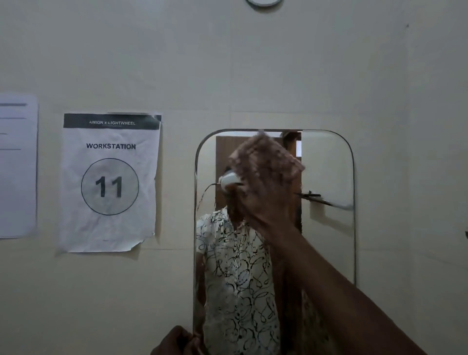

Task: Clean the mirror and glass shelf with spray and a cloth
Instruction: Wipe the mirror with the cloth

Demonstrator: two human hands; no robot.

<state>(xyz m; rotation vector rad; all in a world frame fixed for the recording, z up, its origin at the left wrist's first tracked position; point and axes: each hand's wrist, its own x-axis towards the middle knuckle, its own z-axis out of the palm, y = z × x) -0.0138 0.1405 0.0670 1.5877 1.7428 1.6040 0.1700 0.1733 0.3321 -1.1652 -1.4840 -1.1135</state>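
Observation:
A tall mirror (329, 228) with rounded corners hangs on the cream wall, right of centre. My right hand (268, 202) is raised against its upper middle and presses a pinkish-brown cloth (266, 159) flat on the glass. My left hand (177, 342) sits at the bottom edge of the view, touching the mirror's lower left edge; whether it holds anything is hidden. The mirror reflects a person in a white patterned shirt. No spray bottle or glass shelf is in view.
A paper sign reading "WORKSTATION 11" (110, 182) is taped to the wall left of the mirror. Another sheet (17, 164) hangs at the far left. A round object (264, 2) is fixed at the top of the wall.

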